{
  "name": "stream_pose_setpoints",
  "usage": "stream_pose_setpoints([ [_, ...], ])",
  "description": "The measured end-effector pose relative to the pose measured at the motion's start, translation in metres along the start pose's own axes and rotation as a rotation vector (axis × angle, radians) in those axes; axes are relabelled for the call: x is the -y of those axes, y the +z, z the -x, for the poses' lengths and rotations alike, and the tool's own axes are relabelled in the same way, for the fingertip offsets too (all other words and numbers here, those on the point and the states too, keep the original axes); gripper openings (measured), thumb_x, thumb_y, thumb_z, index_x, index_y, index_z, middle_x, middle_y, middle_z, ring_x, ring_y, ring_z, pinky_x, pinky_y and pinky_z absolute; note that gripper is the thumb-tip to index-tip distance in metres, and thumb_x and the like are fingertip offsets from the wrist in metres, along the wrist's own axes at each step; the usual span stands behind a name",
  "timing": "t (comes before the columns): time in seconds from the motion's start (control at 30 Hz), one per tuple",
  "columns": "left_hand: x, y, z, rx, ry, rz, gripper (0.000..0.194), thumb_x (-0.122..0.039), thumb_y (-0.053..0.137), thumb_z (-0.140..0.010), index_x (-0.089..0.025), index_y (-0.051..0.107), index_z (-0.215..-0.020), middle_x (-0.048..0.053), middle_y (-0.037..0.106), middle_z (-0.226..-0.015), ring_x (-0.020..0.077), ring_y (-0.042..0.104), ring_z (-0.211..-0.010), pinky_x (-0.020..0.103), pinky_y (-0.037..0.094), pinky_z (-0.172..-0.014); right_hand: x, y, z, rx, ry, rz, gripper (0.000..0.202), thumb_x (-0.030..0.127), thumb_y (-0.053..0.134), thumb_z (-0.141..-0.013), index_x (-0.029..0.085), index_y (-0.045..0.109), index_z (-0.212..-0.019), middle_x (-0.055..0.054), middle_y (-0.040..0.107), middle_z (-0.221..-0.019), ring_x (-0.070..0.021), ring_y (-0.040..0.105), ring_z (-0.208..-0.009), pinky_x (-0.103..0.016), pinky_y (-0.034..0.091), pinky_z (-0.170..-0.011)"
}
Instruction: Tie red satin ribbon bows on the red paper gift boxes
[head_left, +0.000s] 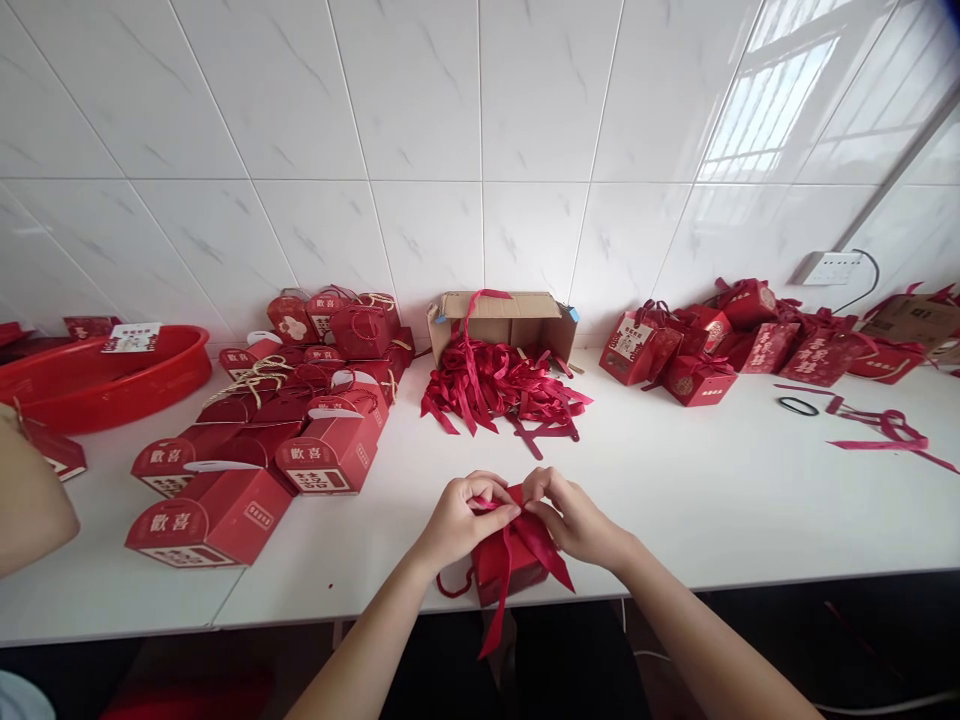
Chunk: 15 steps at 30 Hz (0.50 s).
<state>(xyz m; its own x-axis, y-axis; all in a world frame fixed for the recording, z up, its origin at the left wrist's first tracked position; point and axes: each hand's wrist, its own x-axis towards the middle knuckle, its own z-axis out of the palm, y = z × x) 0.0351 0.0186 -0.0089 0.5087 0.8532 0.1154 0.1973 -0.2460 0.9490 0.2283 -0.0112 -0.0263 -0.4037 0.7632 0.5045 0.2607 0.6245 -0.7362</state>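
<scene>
A small red box (489,578) sits at the table's front edge, between my two hands. Across its top lies a red ribbon (537,545), knotted or looped, with one tail hanging below the edge. My left hand (474,512) pinches the ribbon from the left, thumb against fingers. From the right, my right hand (568,508) is closed on another part of the same ribbon. A dark red cord (455,590) curves out at the box's lower left. My fingers hide part of the knot.
Beyond my hands, red ribbons (499,385) spill from a cardboard box (525,308). Red gift boxes (322,452) stand at left, more (701,380) at back right. A red basin (112,385), another person's arm (34,495) and loose ribbon (889,425) lie farther out.
</scene>
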Motion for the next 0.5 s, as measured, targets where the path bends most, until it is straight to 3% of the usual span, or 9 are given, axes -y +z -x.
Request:
stream_pose_setpoints([
  [0.17,0.000,0.000,0.001,0.017,-0.010,-0.005,0.016,-0.026,0.067,-0.074,-0.018,0.059,-0.062,0.006,0.068,-0.078,0.0239,0.056,-0.110,0.034,0.047,-0.086,-0.004,-0.004,0.002,-0.034,0.047,-0.005,0.014,0.014,0.039,-0.090,0.024,0.031,-0.084,-0.002,0.050,-0.084,-0.0148,0.047,-0.073,-0.029,0.042,-0.064],
  [0.37,0.002,-0.003,0.001,0.035,0.018,-0.002,0.035,-0.020,0.069,-0.069,-0.020,0.039,-0.050,0.005,0.071,-0.077,0.0238,0.056,-0.112,0.036,0.045,-0.089,-0.006,-0.013,0.006,-0.054,0.073,0.019,0.017,0.014,0.040,-0.090,0.024,0.029,-0.082,-0.002,0.049,-0.083,-0.0150,0.047,-0.074,-0.030,0.041,-0.064],
  [0.5,0.000,-0.007,0.003,0.082,-0.004,-0.010,0.019,-0.023,0.073,-0.067,-0.018,0.055,-0.061,0.008,0.070,-0.090,0.0243,0.059,-0.107,0.034,0.047,-0.085,-0.006,-0.014,0.008,-0.050,0.105,0.018,0.008,0.018,0.039,-0.092,0.023,0.037,-0.086,-0.003,0.050,-0.084,-0.0141,0.047,-0.072,-0.028,0.041,-0.062],
])
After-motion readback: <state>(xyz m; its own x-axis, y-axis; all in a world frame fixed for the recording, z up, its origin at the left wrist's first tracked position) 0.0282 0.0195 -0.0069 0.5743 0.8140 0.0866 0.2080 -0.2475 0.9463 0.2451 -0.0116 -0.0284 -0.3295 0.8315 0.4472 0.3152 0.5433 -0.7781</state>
